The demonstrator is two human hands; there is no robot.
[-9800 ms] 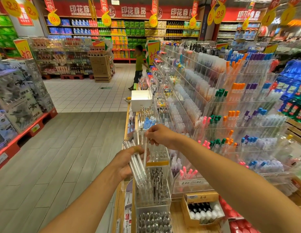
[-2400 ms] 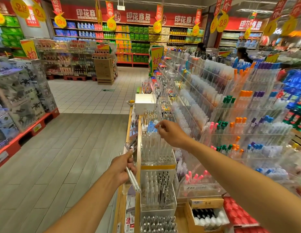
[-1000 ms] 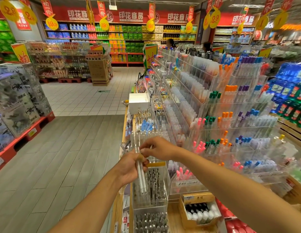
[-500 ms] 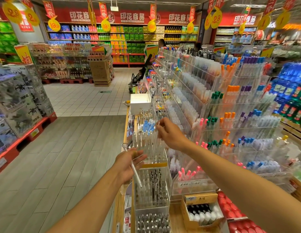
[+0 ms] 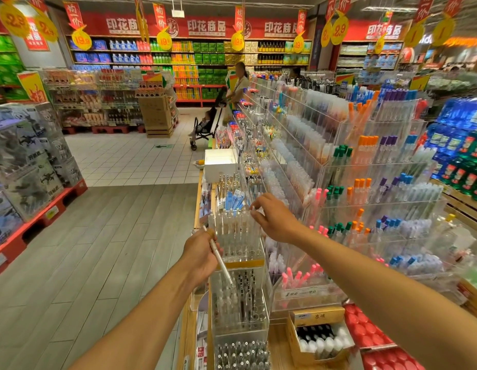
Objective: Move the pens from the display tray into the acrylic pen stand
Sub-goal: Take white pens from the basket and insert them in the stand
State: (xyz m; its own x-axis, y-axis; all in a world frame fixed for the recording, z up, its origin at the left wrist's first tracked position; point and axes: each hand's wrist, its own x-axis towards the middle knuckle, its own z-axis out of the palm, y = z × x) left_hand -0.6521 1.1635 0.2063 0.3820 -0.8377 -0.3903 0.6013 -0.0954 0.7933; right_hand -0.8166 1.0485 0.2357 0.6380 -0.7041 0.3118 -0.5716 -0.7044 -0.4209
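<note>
One pen (image 5: 220, 259) gripped in left hand (image 5: 199, 253); right hand (image 5: 275, 219) pinches pen top (image 5: 253, 208) in pen-filled acrylic stand (image 5: 236, 236).

L hand (image 5: 202, 252): bundle→1 pen (image 5: 221, 260) | R hand (image 5: 274, 217): lowered to stand (image 5: 236, 236) top

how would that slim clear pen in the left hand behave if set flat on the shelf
The slim clear pen looks round and smooth, so it would probably roll. It seems stiff and light: the left hand holds it tilted near one end without sag. Its glossy barrel may be slippery.
</note>
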